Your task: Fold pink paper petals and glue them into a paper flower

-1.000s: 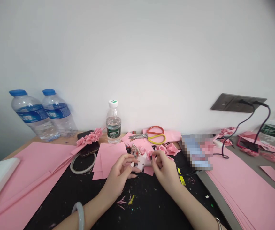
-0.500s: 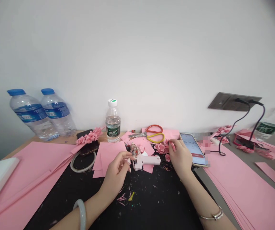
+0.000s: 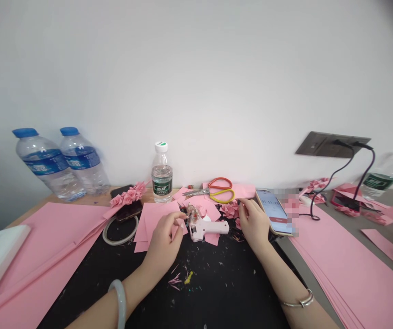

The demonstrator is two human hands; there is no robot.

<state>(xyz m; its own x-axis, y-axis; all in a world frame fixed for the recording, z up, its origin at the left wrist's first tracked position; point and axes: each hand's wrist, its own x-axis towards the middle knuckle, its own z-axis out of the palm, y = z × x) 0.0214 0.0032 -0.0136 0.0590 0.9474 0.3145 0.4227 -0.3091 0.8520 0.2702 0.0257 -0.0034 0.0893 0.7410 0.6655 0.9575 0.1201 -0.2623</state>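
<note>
A white glue gun point(image 3: 207, 228) lies on the black mat point(image 3: 217, 283) between my hands. My left hand point(image 3: 164, 241) is curled just left of the gun's nozzle, fingertips pinched near a small decorated piece point(image 3: 192, 212); what it holds is too small to name. My right hand point(image 3: 254, 220) rests to the right of the gun, fingers closed around small pink paper flowers point(image 3: 231, 209), beside a phone point(image 3: 274, 211) with a lit screen.
Pink paper sheets point(image 3: 347, 265) cover both sides of the table. Scissors point(image 3: 217, 191) with red and yellow handles, a small water bottle point(image 3: 162, 172), two large bottles point(image 3: 62, 162), a tape roll point(image 3: 120, 228), a pink flower strip point(image 3: 128, 195) and charging cables point(image 3: 333, 183) lie along the back.
My right hand let go of the glue gun, which now lies on the mat, and moved right to the paper flowers by the phone. My left hand stayed near the nozzle.
</note>
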